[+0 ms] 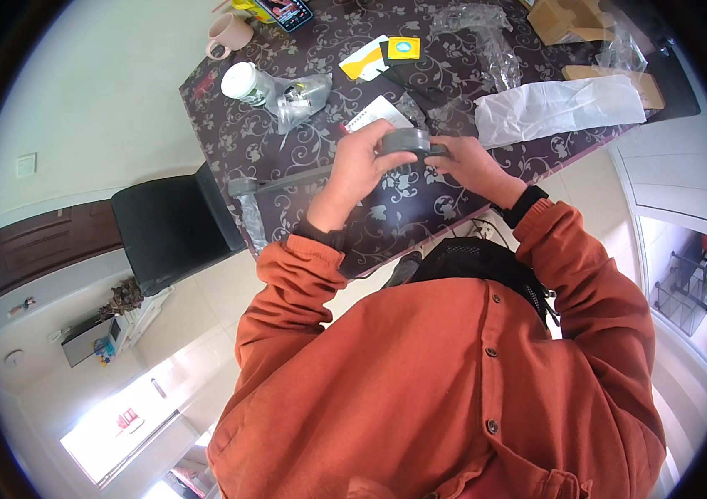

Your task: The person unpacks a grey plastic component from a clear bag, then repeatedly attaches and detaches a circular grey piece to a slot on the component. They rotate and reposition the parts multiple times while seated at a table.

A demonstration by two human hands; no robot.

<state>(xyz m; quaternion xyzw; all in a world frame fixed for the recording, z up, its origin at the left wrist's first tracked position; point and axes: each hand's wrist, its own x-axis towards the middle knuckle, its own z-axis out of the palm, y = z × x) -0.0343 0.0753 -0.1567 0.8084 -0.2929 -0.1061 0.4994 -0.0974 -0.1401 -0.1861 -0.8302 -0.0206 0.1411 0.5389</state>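
Note:
Over the near part of the table [370, 216], I hold a dark grey, round, drum-shaped thing [406, 140] with a short black part [437, 150] jutting from its right side. My left hand [356, 165] is closed round its left side, thumb below and fingers above. The black part is pinched in the fingers of my right hand [473, 169]. What exactly the round thing is I cannot make out. Just beyond my hands lies a white printed paper [378, 113], next to some crumpled clear plastic [410, 108].
Farther left stand a white-lidded tub [244, 83], a clear bag with small parts [302, 101] and a pink mug [229, 36]. Yellow packets [403, 49] lie beyond. A white wrapping sheet [560, 110] and cardboard box [566, 18] are at right. A black chair [172, 231] stands left.

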